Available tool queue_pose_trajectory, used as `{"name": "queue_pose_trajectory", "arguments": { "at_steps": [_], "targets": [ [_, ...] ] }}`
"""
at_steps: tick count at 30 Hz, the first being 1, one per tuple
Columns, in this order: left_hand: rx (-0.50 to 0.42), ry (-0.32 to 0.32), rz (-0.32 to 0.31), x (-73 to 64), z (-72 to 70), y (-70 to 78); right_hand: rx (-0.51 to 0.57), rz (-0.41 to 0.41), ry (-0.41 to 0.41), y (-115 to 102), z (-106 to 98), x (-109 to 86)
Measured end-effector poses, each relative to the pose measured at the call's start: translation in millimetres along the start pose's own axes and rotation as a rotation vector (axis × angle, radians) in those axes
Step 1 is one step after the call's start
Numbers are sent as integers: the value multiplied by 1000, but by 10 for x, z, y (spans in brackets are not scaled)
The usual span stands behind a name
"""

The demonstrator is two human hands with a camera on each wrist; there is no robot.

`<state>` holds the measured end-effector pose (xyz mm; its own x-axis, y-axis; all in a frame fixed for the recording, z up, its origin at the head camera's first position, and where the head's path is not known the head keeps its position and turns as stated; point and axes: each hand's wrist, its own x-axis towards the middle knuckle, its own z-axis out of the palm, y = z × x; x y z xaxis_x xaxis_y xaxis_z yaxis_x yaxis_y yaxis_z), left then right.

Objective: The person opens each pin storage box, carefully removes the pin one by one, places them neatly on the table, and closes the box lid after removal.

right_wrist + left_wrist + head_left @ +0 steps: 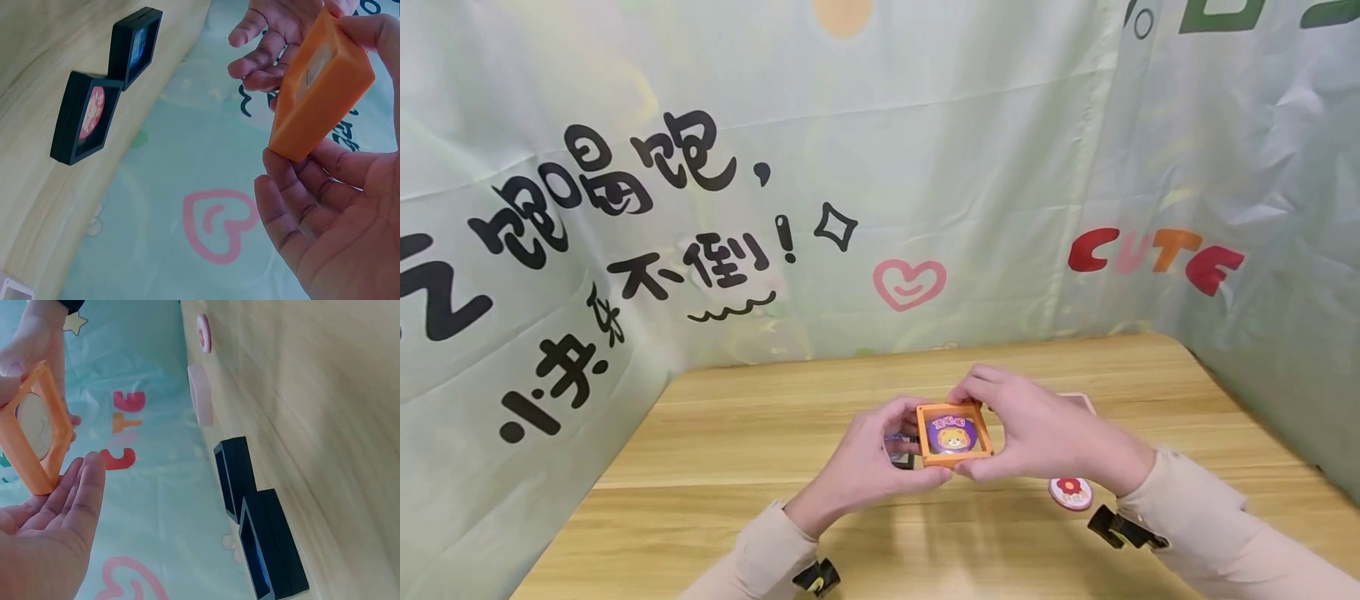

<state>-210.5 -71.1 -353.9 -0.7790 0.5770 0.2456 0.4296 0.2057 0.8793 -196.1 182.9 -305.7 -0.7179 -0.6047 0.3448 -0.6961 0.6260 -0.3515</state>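
Both hands hold up an orange square display frame [957, 460] above the table, tilted toward the head camera. Inside it sits a round purple badge [953, 437] with a yellow animal face. The left hand [876, 450] grips the frame's left side, thumb at the lower edge and fingers along the side. On the opposite side, the right hand [1041, 429] pinches it with fingers at the top corner and thumb at the bottom corner. From the left wrist, the badge's pale back [34, 425] shows through the frame.
Two black frames, one holding a red badge [92, 112] and one a blue badge [137, 47], stand on the wooden table [737, 450]. A pale pink frame [200, 394] and a round red-flower badge [1071, 493] lie to the right. Printed cloth [985, 208] surrounds the table.
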Motion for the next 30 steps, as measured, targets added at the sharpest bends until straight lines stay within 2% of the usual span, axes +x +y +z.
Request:
{"name": "queue_pose_trajectory", "arguments": {
  "at_steps": [9, 16, 26, 30],
  "targets": [
    [-17, 3, -31, -56, 4, -21, -42, -25, 34, -47, 43, -14],
    [-113, 6, -65, -89, 24, -16, -64, -71, 54, -53, 76, -3],
    [-151, 6, -40, -110, 11, -23, -89, -82, 85, -93, 83, 4],
    [-149, 4, -38, -119, -1, -42, -54, -78, 87, -78, 100, 15]
  ]
}}
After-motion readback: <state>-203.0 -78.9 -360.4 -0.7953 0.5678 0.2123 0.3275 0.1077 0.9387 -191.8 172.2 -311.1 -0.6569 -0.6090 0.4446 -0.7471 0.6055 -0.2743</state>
